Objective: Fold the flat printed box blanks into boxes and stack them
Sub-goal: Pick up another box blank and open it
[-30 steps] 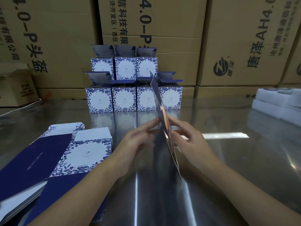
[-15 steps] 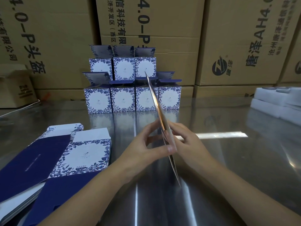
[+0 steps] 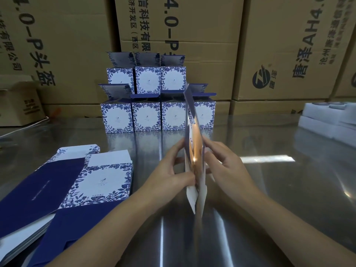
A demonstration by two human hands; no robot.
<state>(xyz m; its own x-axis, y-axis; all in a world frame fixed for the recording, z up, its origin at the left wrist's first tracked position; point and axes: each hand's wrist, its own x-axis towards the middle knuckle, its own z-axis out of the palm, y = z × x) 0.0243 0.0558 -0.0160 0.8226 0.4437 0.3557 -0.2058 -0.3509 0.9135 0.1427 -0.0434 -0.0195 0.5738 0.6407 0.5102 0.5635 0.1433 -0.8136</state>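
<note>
Brown shipping cartons [image 3: 192, 26] printed with Chinese characters wall in a polished steel table [image 3: 269, 189], where 7 blue-and-white floral boxes [image 3: 146, 116] stand stacked against them, 4 below and 3 above, with their top flaps raised. A pile of flat blanks [image 3: 57, 189] lies at the table's near left, and white foam trays [image 3: 327, 120] sit at the far right. In the centre, a person holds 1 box blank [image 3: 194, 147] on edge between both hands, seen almost edge-on. Its long axis climbs from just above the tabletop near the person, up and away toward the stack, leaning slightly. The left hand [image 3: 171, 170] pinches the blank's left face, thumb and fingers curled onto it. The right hand [image 3: 225, 162] grips the right face with curled fingers, directly opposite. Both hands are equally near, at the blank's middle. A sliver of light between the layers and 2 white flaps parted at the lower end suggest the sleeve is partly open — pressing its 2 creased edges toward each other looks like the move that would square it.
</note>
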